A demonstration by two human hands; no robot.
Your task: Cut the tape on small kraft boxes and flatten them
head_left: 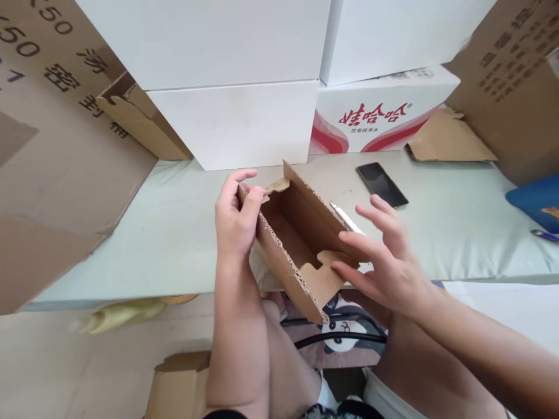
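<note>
An open brown cardboard box point(301, 215) is tilted over the front edge of the covered table, its inside showing bare cardboard. My left hand point(238, 212) grips the box's far left corner, thumb over the rim and fingers round the outer side. At the near right end, my right hand point(384, 256) has its fingers spread, with fingertips touching or close to a notched end flap point(325, 279) and the right wall. A thin white and metal tool point(345, 218) lies just beyond the right wall, partly hidden by the box.
A black phone point(382, 184) lies to the right. White cartons point(236, 125) stand along the back, with large brown cartons point(56, 151) at both sides. A flattened cardboard piece point(449, 139) and a blue item point(537, 201) are at right. Another brown box point(179, 387) stands below the table.
</note>
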